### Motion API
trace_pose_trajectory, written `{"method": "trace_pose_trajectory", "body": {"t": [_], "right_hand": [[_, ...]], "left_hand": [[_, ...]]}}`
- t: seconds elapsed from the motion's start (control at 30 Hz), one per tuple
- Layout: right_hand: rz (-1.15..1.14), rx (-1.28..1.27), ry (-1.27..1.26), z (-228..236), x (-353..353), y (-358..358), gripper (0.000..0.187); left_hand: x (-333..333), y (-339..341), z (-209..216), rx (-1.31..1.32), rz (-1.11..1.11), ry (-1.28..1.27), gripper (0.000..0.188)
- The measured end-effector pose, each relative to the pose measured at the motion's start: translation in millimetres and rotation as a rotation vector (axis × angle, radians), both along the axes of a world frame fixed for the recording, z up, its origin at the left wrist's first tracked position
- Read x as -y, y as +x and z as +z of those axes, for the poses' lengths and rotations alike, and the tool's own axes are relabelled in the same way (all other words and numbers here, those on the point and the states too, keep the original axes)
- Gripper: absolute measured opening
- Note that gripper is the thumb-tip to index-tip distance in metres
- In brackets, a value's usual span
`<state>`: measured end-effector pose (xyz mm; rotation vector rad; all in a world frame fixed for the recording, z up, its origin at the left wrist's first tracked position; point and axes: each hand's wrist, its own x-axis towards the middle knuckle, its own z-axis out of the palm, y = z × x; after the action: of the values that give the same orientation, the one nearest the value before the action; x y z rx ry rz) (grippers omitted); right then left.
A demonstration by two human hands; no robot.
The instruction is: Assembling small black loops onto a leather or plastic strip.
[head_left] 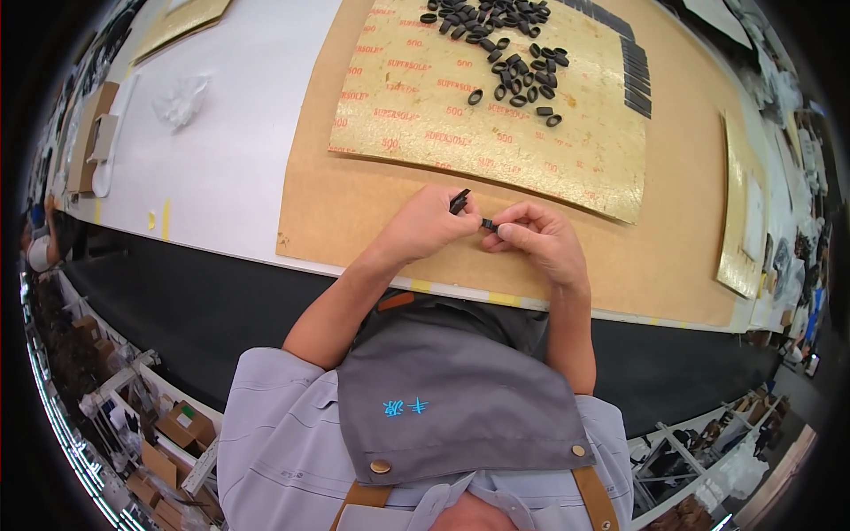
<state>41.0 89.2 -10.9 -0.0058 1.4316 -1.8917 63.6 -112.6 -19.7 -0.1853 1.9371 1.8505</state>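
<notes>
My left hand [431, 223] is closed, with a few short black strips [459, 202] sticking up out of its fingers. Between the two hands is a small black piece [489, 225], pinched by the fingertips of both; it looks like one such strip, perhaps bent into a loop. My right hand [547, 245] grips it with thumb and fingers. Both hands are just above the brown sheet, near the table's front edge. Beyond them, on a gold-coloured board [416, 124], lies a loose heap of small black loops [518, 75].
Flat black strips [637, 80] lie in a row along the board's right edge. The board rests on a brown sheet [305, 203] over a white table [239, 115]. A clear plastic bag [181, 99] and a cardboard box [93, 137] are at left. Another gold board [741, 212] is at right.
</notes>
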Motion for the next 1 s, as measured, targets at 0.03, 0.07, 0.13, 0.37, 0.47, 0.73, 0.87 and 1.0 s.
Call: {"method": "trace_pose_trajectory", "body": {"t": [0.03, 0.07, 0.13, 0.37, 0.47, 0.73, 0.87, 1.0], "right_hand": [[0.006, -0.007, 0.034, 0.6, 1.5, 0.6, 0.011], [0.006, -0.006, 0.034, 0.3, 3.4, 1.4, 0.011], [-0.019, -0.041, 0.060, -0.4, 7.5, 2.8, 0.009], [-0.088, -0.041, 0.082, -6.9, 12.5, 5.1, 0.007], [-0.082, -0.059, 0.090, -6.9, 12.9, 4.3, 0.011], [-0.080, -0.058, 0.098, -8.1, 12.8, 4.1, 0.011], [-0.081, -0.061, 0.093, -9.4, 12.3, 4.2, 0.011], [-0.074, -0.067, 0.099, -9.4, 12.2, 3.9, 0.010]], "left_hand": [[-0.3, 0.2, -0.2, -0.008, -0.004, -0.016, 0.016], [-0.4, 0.4, -0.3, -0.007, -0.004, -0.016, 0.016], [-0.3, 0.3, -0.7, 0.007, -0.013, -0.016, 0.015], [-1.1, -1.1, -2.6, 0.011, -0.013, -0.018, 0.016], [0.6, -1.8, -1.7, 0.031, -0.049, -0.048, 0.014], [-1.3, -1.2, -0.8, 0.022, -0.015, -0.023, 0.016], [-1.7, -1.2, -0.4, 0.009, -0.017, -0.030, 0.016], [-1.5, -1.2, -1.1, 0.000, -0.030, -0.041, 0.016]]}}
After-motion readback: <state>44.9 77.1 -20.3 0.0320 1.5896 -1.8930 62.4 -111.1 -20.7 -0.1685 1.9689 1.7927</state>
